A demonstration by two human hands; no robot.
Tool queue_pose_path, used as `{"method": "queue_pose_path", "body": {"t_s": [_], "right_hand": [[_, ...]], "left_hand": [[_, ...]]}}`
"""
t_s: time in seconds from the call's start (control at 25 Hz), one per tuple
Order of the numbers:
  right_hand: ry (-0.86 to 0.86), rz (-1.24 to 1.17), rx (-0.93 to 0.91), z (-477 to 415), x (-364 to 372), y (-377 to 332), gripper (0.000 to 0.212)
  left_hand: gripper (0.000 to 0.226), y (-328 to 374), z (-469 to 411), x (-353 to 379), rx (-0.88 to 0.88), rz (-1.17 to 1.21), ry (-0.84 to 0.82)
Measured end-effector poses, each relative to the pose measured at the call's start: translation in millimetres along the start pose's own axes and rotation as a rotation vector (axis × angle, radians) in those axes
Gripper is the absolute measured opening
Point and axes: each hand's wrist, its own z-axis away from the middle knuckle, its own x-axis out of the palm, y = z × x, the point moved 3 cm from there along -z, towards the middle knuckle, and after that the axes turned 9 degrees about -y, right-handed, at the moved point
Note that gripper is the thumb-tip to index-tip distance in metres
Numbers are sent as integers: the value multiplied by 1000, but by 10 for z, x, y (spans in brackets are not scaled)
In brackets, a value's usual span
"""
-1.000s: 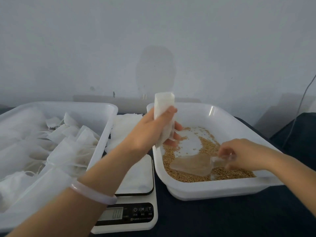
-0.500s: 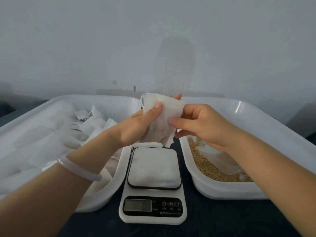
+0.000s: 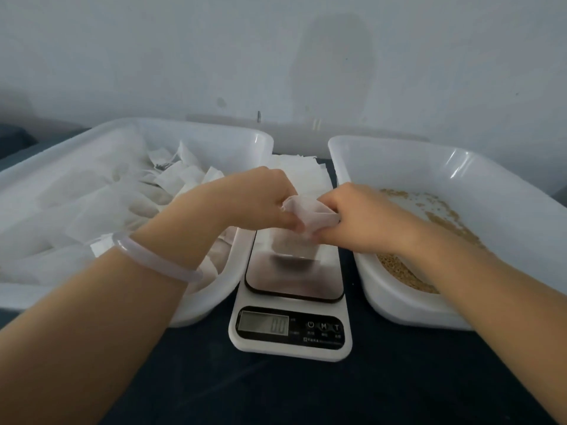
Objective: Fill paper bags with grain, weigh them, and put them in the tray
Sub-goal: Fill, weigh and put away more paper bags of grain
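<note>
A small white paper bag (image 3: pixel 310 217) is held between both hands just above the far end of the scale's steel platform (image 3: pixel 294 271). My left hand (image 3: pixel 257 200) grips its left side and my right hand (image 3: pixel 359 219) pinches its right side. The white digital scale (image 3: pixel 291 329) sits between two white trays, and its display shows zeros. The right tray (image 3: pixel 399 154) holds brown grain (image 3: pixel 405 274), partly hidden by my right forearm. The left tray (image 3: pixel 214 133) is full of white paper bags (image 3: pixel 101 204).
A stack of flat white bags (image 3: pixel 303 170) lies on the dark tabletop (image 3: pixel 291 391) behind the scale. A pale wall rises right behind the trays. A clear bangle (image 3: pixel 153 259) sits on my left wrist.
My right hand left the scoop in the grain tray and came over to the bag. Both hands then lowered the bag from chest height down to just above the scale platform.
</note>
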Motion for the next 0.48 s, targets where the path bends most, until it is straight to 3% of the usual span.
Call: {"method": "queue_pose_path", "body": {"t_s": [0.36, 0.48], "right_hand": [[-5, 259, 82, -105, 136, -107, 34], [9, 259, 94, -163, 177, -101, 43]], "left_hand": [[38, 67, -54, 93, -171, -125, -23], [39, 90, -109, 121, -180, -173, -44]]}}
